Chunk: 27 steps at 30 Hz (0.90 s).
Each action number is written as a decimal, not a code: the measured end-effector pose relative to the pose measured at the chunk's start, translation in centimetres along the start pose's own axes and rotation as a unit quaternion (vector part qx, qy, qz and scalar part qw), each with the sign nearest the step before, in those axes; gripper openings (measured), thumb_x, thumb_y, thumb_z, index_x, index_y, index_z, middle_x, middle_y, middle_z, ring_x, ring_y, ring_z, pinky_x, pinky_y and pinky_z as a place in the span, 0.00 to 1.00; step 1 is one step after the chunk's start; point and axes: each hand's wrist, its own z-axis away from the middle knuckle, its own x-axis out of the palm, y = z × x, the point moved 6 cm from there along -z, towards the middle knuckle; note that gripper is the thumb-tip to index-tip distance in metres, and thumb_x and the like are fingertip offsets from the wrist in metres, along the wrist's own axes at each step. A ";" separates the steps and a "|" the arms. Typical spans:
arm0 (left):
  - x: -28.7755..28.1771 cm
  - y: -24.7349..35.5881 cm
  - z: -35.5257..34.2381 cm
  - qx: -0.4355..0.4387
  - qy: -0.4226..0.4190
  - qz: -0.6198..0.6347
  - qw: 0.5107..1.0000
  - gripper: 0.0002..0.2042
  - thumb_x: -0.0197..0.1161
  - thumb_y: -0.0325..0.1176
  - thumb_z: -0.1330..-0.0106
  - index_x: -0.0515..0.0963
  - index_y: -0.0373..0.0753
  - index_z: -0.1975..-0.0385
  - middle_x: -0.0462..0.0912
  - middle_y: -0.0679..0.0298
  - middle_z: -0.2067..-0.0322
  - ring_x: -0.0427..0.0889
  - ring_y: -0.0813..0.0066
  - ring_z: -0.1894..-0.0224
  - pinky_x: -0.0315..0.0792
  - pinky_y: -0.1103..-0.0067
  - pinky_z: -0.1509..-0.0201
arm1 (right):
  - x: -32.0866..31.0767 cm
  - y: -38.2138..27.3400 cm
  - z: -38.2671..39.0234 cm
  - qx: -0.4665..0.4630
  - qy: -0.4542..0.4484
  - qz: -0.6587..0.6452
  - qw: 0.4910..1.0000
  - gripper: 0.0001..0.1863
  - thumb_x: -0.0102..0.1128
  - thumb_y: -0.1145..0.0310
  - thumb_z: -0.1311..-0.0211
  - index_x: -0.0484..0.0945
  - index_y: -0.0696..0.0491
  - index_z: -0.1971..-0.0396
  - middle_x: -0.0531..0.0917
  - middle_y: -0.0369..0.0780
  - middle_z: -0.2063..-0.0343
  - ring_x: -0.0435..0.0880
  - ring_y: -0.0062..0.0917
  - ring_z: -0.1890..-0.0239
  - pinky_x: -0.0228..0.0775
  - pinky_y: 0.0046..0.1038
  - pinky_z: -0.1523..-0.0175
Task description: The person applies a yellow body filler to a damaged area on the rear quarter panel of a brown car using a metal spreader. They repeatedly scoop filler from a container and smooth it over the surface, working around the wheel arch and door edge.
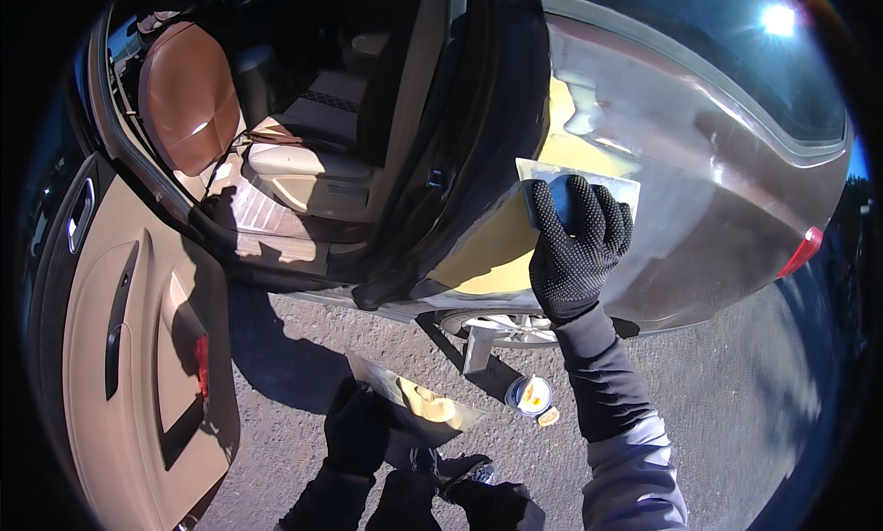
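My right hand (pixel 579 246), in a black glove with white dots, is closed on a wide, flat putty spreader (pixel 622 192) with a blue part under the fingers. The spreader lies against the car's rear side panel (pixel 681 117), over a patch of yellow body filler (pixel 497 250) that runs along the panel's door-side edge. Lower down, my left hand (pixel 357 428), in a dark glove, grips the left end of a flat metal plate (pixel 377 373). A smear of yellow filler (pixel 428 404) sits on that plate. Shadow hides most of the left fingers.
The open car door (pixel 129 347) stands at the left, beside the doorway with its seat (pixel 303 163). On the paved ground (pixel 717 393) below the rear wheel (pixel 515 328) stands an open tin (pixel 543 384) with yellow-smeared contents. A grey flat block (pixel 478 349) stands near the tin.
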 end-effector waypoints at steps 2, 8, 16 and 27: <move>-0.3 -2.2 0.8 -0.167 0.047 0.322 0.931 0.02 0.61 0.20 0.33 0.79 0.33 0.64 0.80 0.56 0.62 0.83 0.60 0.58 0.78 0.73 0.54 | 0.2 -0.3 0.2 -0.003 0.019 -0.003 1.000 0.33 0.61 0.77 0.47 0.84 0.29 0.43 0.77 0.37 0.36 0.68 0.43 0.31 0.53 0.52 0.27; -0.5 -1.5 1.8 -0.238 0.021 0.395 0.887 0.03 0.56 0.27 0.26 0.77 0.38 0.59 0.80 0.60 0.62 0.83 0.64 0.58 0.78 0.73 0.55 | -1.9 -0.4 0.6 -0.023 -0.049 -0.013 0.998 0.30 0.61 0.78 0.48 0.86 0.36 0.45 0.81 0.39 0.43 0.73 0.43 0.37 0.59 0.51 0.31; 0.8 5.2 0.7 -0.194 -0.029 0.395 0.898 0.12 0.60 0.35 0.27 0.75 0.36 0.50 0.80 0.59 0.53 0.81 0.64 0.48 0.74 0.70 0.40 | -13.5 -4.0 3.3 0.352 -0.268 -0.639 0.629 0.16 0.61 0.80 0.32 0.82 0.60 0.45 0.84 0.50 0.45 0.85 0.41 0.45 0.75 0.37 0.37; 5.4 13.6 2.1 -0.301 -0.205 0.480 0.798 0.16 0.59 0.30 0.28 0.75 0.37 0.42 0.82 0.56 0.50 0.82 0.60 0.47 0.77 0.67 0.41 | -18.0 -3.8 2.3 0.423 -0.316 -0.662 0.532 0.17 0.62 0.79 0.36 0.81 0.59 0.47 0.82 0.48 0.45 0.85 0.37 0.46 0.78 0.33 0.43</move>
